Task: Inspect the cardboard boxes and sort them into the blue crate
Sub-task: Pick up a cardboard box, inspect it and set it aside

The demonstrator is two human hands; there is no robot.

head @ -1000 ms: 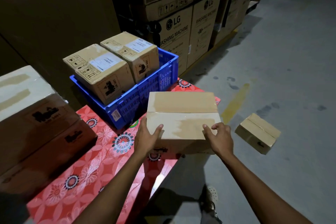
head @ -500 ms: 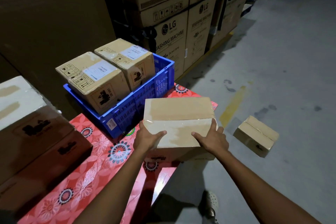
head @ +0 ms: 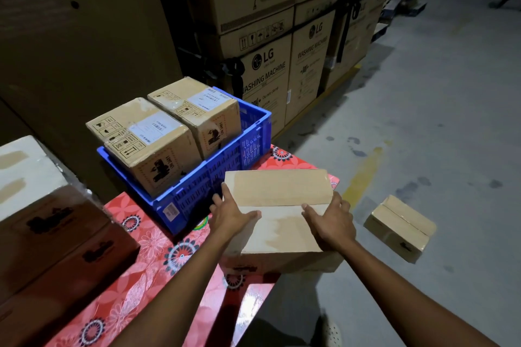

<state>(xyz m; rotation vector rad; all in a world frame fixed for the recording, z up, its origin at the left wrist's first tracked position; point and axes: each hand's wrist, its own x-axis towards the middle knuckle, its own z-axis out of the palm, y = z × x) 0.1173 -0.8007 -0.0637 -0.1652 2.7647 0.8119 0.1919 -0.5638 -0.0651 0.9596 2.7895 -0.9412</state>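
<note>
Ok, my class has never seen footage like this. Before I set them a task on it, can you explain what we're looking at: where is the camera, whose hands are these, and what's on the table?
There is no machine here. A person wears a wide-angle camera on the head, so the view looks forward and down at their own arms. The left hand and right hand grip a plain cardboard box by its sides, at the corner of a table with a red flowered cloth. Behind it sits a blue crate with two labelled boxes side by side in it. More stacked boxes are at the left edge. One small box lies on the concrete floor, and large washing-machine cartons stand behind.
</note>
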